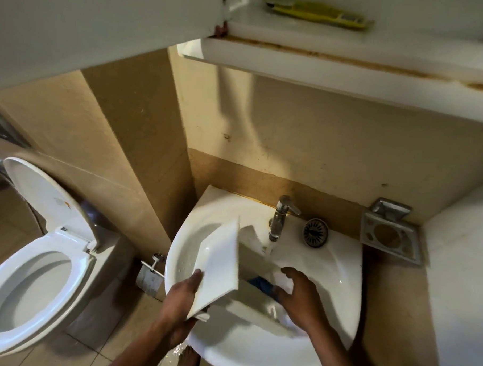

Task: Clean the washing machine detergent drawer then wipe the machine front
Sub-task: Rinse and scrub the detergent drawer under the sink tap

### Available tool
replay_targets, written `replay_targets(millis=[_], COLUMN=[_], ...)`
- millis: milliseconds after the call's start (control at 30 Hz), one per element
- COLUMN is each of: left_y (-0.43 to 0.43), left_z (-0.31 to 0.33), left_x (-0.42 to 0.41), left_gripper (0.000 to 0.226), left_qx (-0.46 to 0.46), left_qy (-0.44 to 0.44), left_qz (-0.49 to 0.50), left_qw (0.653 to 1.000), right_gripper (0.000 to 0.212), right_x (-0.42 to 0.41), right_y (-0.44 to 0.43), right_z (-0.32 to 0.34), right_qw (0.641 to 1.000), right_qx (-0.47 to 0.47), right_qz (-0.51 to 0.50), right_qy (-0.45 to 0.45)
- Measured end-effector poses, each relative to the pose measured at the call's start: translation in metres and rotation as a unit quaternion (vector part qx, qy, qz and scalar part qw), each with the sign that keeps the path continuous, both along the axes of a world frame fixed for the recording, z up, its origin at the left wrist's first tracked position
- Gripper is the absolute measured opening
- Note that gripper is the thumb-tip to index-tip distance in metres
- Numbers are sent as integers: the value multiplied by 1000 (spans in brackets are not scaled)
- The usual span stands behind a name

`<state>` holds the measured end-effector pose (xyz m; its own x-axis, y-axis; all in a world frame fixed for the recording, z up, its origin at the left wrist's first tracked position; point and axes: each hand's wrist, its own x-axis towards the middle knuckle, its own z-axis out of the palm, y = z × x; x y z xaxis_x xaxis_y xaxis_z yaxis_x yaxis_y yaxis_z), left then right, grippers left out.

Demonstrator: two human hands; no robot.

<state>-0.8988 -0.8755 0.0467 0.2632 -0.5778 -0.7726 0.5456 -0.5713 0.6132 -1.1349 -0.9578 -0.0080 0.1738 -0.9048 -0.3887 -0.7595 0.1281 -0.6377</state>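
The white detergent drawer point(222, 267) is held tilted over the white sink point(327, 272), its flat front panel facing me. My left hand point(184, 299) grips the lower left corner of that panel. My right hand point(299, 296) rests on the drawer's right side, fingers curled over its wall. A blue insert point(261, 284) shows inside the drawer between my hands. Water runs from the chrome tap point(279, 220) down onto the drawer's far end. The washing machine is not in view.
A drain strainer point(315, 232) lies on the sink rim right of the tap. A metal soap holder point(390, 236) hangs on the wall at right. An open toilet point(35, 259) stands at left. A shelf with a yellow brush point(317, 14) overhangs above.
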Motion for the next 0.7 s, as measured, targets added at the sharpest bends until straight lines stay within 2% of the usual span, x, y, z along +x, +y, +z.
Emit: replay_targets(millis=[100, 233, 300, 367, 433, 467, 533, 600, 667, 700], left_y=[-4, -18, -28, -33, -33, -32, -29, -29, -34, -38], left_z=[6, 7, 7, 11, 19, 25, 36, 43, 47, 49], left_x=[16, 31, 28, 21, 9, 2, -13, -31, -49, -58], left_gripper=[36, 41, 38, 36, 30, 27, 24, 23, 20, 18], left_qx=[0, 23, 26, 27, 13, 1, -24, -31, -20, -15], left_qy=[19, -2, -26, -39, -9, 10, 40, 62, 87, 97], left_qz=[-83, -159, -175, -179, -155, -132, -88, -63, -56, -53], left_qw=[996, 987, 984, 983, 988, 991, 995, 996, 994, 994], right_gripper=[76, 88, 77, 43, 21, 20, 47, 67, 87, 98], right_x=[-10, -3, 5, 14, 20, 21, 25, 34, 43, 46], right_y=[2, 24, 42, 63, 81, 89, 101, 106, 104, 102], right_z=[-5, -5, -5, 7, 21, 26, 33, 32, 27, 22], right_qw=[994, 986, 982, 977, 967, 965, 967, 978, 970, 964], right_qx=[105, 161, 163, 148, 122, 105, 56, -11, -48, -51], right_qz=[-25, -20, -39, -61, -104, -123, -153, -184, -238, -261], right_qy=[-7, -39, -89, -140, -197, -207, -198, -96, 3, 19])
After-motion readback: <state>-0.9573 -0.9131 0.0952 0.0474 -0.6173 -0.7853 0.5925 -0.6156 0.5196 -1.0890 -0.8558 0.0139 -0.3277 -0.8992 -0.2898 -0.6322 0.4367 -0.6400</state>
